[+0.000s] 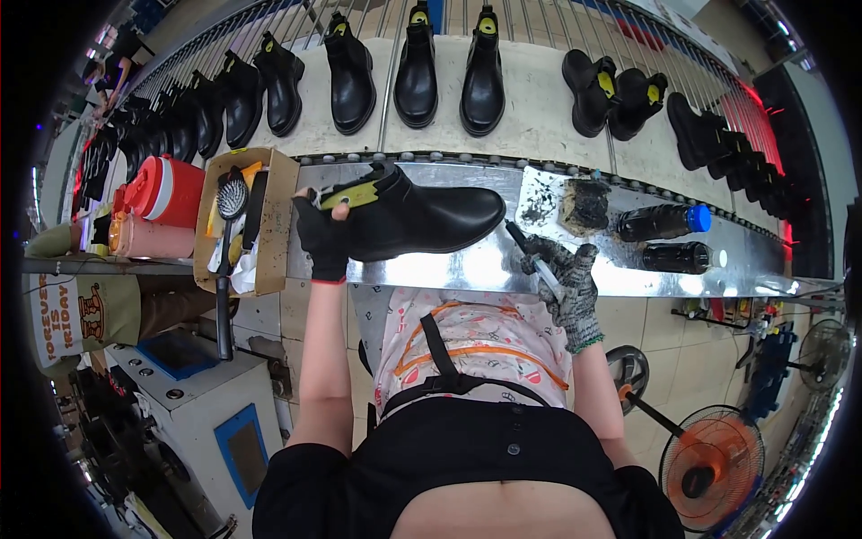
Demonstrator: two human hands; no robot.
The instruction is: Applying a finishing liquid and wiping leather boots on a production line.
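A black ankle boot (431, 216) lies on its side above the metal ledge, toe to the right, its yellow-green lining showing at the opening. My left hand (321, 235), in a black fingerless glove, is closed round the boot's upper near that opening. In a grey knit glove, my right hand (572, 292) grips a slim white pen-like tool (545, 272) with a dark tip. That tip is close to the boot's toe; whether it touches, I cannot tell.
Beyond the ledge (476, 269), a conveyor (539, 81) carries several black boots. At right are a stained sponge block (584, 207) and two dark-filled bottles (654, 223). A cardboard box (278, 202) holding a hairbrush (232, 199) stands at left, beside a red jug (169, 191).
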